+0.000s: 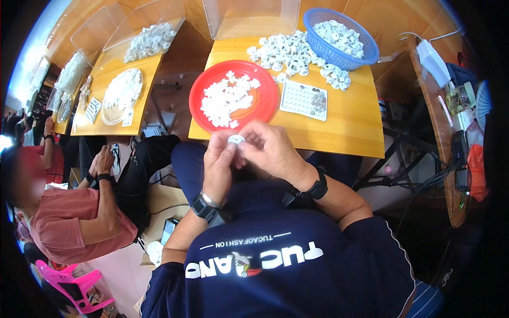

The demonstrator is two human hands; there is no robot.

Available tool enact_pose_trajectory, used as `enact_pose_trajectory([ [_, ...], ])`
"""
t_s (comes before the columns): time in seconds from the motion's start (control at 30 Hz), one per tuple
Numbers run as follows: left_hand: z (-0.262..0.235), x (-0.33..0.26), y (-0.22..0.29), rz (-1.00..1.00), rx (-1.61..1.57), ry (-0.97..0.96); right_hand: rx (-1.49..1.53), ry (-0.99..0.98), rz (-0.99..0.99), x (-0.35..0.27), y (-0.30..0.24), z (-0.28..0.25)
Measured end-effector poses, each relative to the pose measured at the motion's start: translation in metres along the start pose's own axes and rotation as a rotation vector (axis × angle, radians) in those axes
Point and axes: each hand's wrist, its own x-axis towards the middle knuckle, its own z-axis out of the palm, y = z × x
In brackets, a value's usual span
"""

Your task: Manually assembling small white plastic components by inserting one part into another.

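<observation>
Close to the table's near edge, my left hand and my right hand meet over a small round white part. Fingers of both hands pinch it from either side; its underside is hidden. Just beyond them lies a red round plate with many small white pieces heaped on it. To its right is a white tray with small round greyish pieces gathered at its right end. Farther back, a pile of round white parts spreads over the wooden table.
A blue basket of similar white parts stands at the back right, before a clear plastic bin. At left, a person in a pink shirt sits by another table. A cluttered shelf flanks the right side.
</observation>
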Motion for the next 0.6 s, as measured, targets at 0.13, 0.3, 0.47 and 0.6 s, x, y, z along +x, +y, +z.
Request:
enact_pose_trajectory([
  [0.13,0.0002,-0.0017,0.0004,0.042,0.128,-0.01,-0.066,0.01,-0.051,-0.0018,-0.0015,0.0001],
  [0.3,0.001,-0.0055,0.0037,0.053,0.206,-0.021,-0.08,0.071,-0.124,-0.0048,-0.0042,0.0023],
  [0.47,0.0065,-0.0064,0.0084,0.06,0.272,-0.007,-0.153,0.154,-0.207,-0.0029,0.0016,0.0064],
  [0.6,0.0053,-0.0032,0.0054,-0.015,0.208,-0.01,-0.022,0.088,-0.017,0.0035,0.0031,-0.0012],
])
